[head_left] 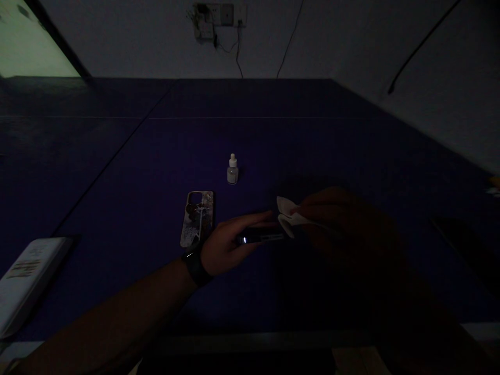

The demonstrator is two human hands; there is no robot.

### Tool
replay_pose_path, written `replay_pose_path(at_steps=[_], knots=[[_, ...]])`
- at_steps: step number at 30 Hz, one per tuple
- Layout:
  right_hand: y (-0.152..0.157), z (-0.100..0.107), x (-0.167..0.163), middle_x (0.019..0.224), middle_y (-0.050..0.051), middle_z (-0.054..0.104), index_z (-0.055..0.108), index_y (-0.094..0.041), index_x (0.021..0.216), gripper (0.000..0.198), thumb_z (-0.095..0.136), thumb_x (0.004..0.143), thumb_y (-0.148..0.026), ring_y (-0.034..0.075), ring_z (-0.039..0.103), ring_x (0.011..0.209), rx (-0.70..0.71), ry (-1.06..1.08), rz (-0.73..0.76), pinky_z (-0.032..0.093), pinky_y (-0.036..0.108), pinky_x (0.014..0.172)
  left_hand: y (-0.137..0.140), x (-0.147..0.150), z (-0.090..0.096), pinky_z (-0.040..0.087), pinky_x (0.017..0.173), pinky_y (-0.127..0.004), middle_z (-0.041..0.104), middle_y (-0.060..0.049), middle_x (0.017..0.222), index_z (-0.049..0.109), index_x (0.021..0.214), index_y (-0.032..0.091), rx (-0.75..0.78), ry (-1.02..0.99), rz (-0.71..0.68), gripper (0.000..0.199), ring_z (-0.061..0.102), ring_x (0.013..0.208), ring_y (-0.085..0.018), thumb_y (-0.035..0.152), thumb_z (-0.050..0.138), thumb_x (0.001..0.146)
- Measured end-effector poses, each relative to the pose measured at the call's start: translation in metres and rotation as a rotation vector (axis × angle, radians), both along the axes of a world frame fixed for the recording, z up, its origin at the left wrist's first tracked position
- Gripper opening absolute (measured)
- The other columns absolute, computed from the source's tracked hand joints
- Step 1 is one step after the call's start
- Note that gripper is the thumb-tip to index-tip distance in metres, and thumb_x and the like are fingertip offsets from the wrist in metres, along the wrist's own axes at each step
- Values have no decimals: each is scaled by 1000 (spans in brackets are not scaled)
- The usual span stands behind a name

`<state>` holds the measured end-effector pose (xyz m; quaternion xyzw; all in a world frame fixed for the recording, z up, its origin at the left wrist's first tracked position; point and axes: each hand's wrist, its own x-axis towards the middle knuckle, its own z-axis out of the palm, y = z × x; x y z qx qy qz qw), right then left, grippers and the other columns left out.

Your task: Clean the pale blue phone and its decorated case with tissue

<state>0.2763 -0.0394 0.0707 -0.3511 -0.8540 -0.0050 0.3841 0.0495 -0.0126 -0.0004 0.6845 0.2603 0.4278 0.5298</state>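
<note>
Table (156,156) is dark blue. R hand (332,211) & L hand (222,245) are over it, both full. Phone case (197,226) lies flat nr L hand. Phone (267,237) is in L hand. Cloth (287,207) is pinched in R hand, nr phone's end. Bottle (232,174) stands farther back.

PASS: far tabletop (297,140) | BLOCK: 1 dropper bottle (233,174) ahead, 1 phone case (192,229) beside left hand (224,247)

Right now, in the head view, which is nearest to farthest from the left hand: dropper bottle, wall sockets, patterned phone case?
1. Patterned phone case: just ahead and left of the left hand.
2. Dropper bottle: farther forward.
3. Wall sockets: beyond the table.
</note>
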Motion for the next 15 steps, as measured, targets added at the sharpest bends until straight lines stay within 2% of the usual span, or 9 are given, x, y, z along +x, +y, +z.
replay_pose_path(at_steps=[3, 9, 15], knots=[[0, 1, 5, 100, 6, 68, 63, -26, 114, 20, 58, 96, -18, 21, 67, 88, -9, -29, -16, 58, 33, 72, 2, -1, -5, 52, 100, -36, 74, -9, 121, 67, 130, 23, 73, 17, 2, 41, 71, 108, -22, 15, 66, 89], [-6, 3, 10, 99, 5, 66, 61, -23, 117, 21, 59, 97, -18, 19, 64, 87, 63, -145, 50, 56, 33, 71, 8, 1, -14, 53, 100, -34, 71, -10, 124, 64, 127, 21, 355, -24, -36, 36, 68, 115, -20, 13, 63, 92], [-14, 4, -5, 92, 3, 67, 62, -18, 115, 16, 56, 100, -14, 15, 61, 81, 44, -217, 88, 52, 29, 72, 9, 1, -14, 53, 99, -38, 71, -11, 121, 62, 127, 21, 417, -44, -43, 30, 67, 114, -20, 20, 57, 98]])
